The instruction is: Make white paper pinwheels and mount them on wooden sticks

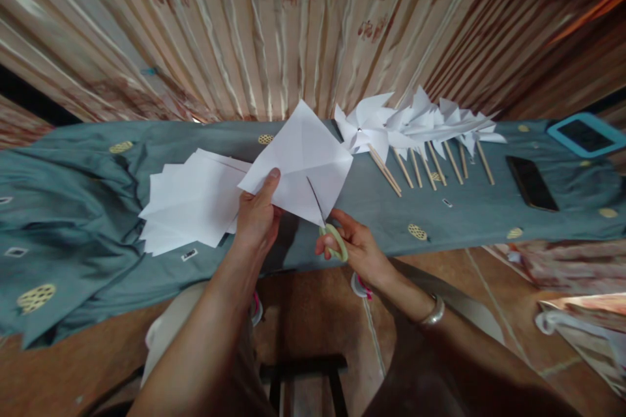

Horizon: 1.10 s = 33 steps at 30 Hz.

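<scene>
My left hand [260, 212] pinches a white square sheet of paper [308, 150] by its left corner, thumb on top and fingers beneath. Fold creases cross the sheet, which is held up over the cloth. My right hand [353, 244] grips a pair of scissors [337, 244] with pale green handles. Their dark blade lies over the sheet from its near corner toward the middle; the other blade is hidden. Left of my left hand lies a fanned stack of white paper sheets [190, 199]. To the right, several white paper pinwheels [376, 120] on wooden sticks lie in an overlapping row.
A green patterned cloth [313, 254] covers the long narrow table. At the right lie a black phone [531, 184] and a blue-framed tablet-like device [587, 135]. Pleated curtains [274, 32] hang right behind the table. Below is a tiled floor [313, 319].
</scene>
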Motion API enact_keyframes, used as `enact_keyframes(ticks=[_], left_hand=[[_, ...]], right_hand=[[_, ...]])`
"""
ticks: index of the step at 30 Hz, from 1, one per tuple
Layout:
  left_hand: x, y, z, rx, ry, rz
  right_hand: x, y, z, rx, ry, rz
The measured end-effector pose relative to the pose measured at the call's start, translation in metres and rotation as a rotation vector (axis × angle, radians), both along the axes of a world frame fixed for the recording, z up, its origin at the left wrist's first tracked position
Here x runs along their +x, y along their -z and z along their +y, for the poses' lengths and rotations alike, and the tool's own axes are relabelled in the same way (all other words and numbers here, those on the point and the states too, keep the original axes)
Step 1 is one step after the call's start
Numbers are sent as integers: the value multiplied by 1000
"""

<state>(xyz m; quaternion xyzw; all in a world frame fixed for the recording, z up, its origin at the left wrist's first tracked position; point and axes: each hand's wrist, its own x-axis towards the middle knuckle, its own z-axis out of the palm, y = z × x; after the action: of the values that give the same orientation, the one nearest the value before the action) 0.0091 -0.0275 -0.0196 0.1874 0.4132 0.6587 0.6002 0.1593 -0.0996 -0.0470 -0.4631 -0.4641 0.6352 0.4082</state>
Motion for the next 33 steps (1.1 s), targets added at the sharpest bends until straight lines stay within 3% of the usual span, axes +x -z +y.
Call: enact_keyframes(ticks=[12,18,26,29,33], left_hand=[[-23,-4,9,1,-61,19],[-34,-2,9,39,-76,61],[-21,2,-5,-28,193,184],[-17,6,-9,-34,272,252],[-17,10,-13,-34,352,312]], right_hand=[[22,1,-7,-24,-93,-66],[53,-8,0,62,-4,-108],[67,-17,23,218,499,-223],[73,-19,27,249,524,-249],[79,-22,27,234,444,-274]])
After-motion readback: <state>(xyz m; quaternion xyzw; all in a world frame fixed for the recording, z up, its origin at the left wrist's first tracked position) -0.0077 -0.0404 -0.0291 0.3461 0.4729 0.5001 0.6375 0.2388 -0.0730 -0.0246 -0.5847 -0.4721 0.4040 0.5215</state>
